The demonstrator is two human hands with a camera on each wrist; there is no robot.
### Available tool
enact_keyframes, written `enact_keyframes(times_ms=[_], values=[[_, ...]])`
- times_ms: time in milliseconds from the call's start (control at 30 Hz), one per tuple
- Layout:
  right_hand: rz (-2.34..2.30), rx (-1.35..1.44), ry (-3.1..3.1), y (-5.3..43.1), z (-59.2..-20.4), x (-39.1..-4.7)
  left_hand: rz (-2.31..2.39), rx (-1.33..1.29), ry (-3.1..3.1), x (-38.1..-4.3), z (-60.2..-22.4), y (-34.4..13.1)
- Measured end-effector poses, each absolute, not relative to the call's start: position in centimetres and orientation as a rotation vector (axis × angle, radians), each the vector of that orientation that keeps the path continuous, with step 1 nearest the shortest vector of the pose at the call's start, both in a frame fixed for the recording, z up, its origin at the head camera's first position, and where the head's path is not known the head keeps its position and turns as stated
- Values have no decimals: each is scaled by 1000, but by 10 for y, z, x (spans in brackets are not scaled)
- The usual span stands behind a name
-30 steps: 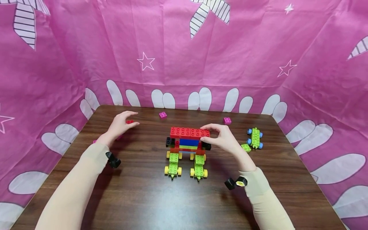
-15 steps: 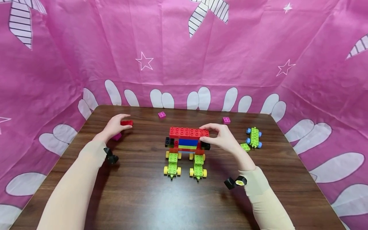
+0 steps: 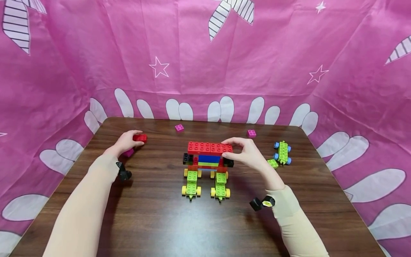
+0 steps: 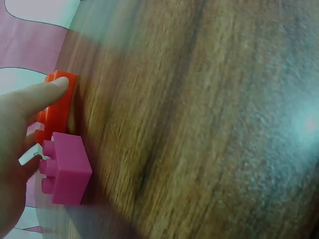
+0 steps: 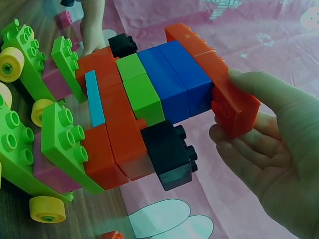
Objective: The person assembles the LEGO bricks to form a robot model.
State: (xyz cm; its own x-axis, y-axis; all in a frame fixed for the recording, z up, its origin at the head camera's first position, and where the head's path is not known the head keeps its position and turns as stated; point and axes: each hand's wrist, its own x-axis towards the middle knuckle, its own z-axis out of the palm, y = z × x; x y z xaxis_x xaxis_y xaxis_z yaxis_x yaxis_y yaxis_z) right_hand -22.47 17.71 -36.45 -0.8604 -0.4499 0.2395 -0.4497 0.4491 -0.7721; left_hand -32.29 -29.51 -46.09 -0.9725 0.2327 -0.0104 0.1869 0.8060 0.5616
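My left hand (image 3: 124, 142) is at the table's far left, thumb and fingers around a red building brick (image 3: 141, 138). In the left wrist view one fingertip presses on that red brick (image 4: 59, 112). A pink brick (image 4: 72, 169) sits right beside it, below the hand. At mid-table stands a brick model with red bricks (image 3: 202, 146) on top, blue and green bricks (image 5: 144, 97) beneath, and black bricks (image 5: 169, 154) jutting out. Two green wheeled bases (image 3: 191, 187) with yellow wheels carry it. My right hand (image 3: 247, 153) grips the right end of the top red bricks between thumb and fingers.
Two pink bricks, one at the back middle (image 3: 179, 127) and one at the back right (image 3: 252, 133), lie on the brown table (image 3: 154, 221). A green base with blue wheels (image 3: 283, 152) and a small green brick (image 3: 273, 164) lie to the right. Pink printed cloth (image 3: 192, 71) surrounds the table.
My left hand has moved down and slightly left onto the red brick, its thumb and fingers closing around it. My right hand keeps its grip on the model, which stays in place.
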Motion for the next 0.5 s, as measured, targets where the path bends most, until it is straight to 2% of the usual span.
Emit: enact_keyframes(times_ms=[500], values=[[-1425, -861, 2685, 177, -363, -225, 813, 345, 2924, -324, -461, -295]])
